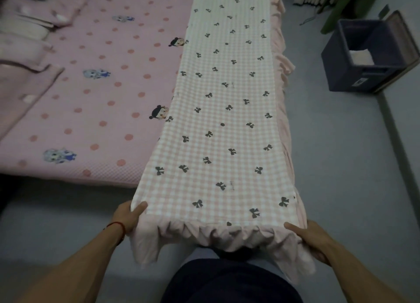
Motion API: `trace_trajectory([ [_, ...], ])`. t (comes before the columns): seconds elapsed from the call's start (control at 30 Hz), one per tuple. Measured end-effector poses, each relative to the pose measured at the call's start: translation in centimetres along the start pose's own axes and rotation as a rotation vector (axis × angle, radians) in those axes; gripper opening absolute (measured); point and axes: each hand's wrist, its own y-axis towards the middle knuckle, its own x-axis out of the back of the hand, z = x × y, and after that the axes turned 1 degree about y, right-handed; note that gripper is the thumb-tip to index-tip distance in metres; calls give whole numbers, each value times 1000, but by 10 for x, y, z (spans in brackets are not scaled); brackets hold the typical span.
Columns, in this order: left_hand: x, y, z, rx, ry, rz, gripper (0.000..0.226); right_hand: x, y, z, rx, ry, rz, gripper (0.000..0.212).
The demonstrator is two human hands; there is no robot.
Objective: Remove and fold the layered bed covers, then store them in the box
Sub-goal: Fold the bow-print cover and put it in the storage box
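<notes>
The left hand (127, 218) pinches the near left corner of the checked cover (218, 130), with the thumb lying on top of the cloth. A thin red string goes round that wrist. The right hand (311, 241) grips the near right corner, thumb on top and fingers tucked under the frill. Between the two hands the near edge of the cover is held up off the floor, and its pink frill (204, 232) hangs down in little folds. A longer flap of frill droops just below the left hand.

The cover is pink and white squares with small dark bows all over it. It is folded into one long strip that runs away from the hands, along the right side of the bed. More pink frill hangs down its right edge.

Left of the strip, past the left hand, lies a pink sheet (102, 87) with darker pink dots and little cartoon figures. Far off to the right of the right hand, a dark open box (345, 59) sits on the grey floor (341, 166), with something white inside.
</notes>
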Motion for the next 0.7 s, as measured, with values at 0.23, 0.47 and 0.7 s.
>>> trace_trajectory([
  [0.23,10,-3,-13,10,19,-89,33,12,-7,-4,53,51,-143,79],
  [0.47,15,7,-34,34,-278,-68,48,5,-2,38,163,-19,-319,74],
  [0.7,34,65,-97,-80,-192,-199,25,-3,26,112,374,14,-511,57],
])
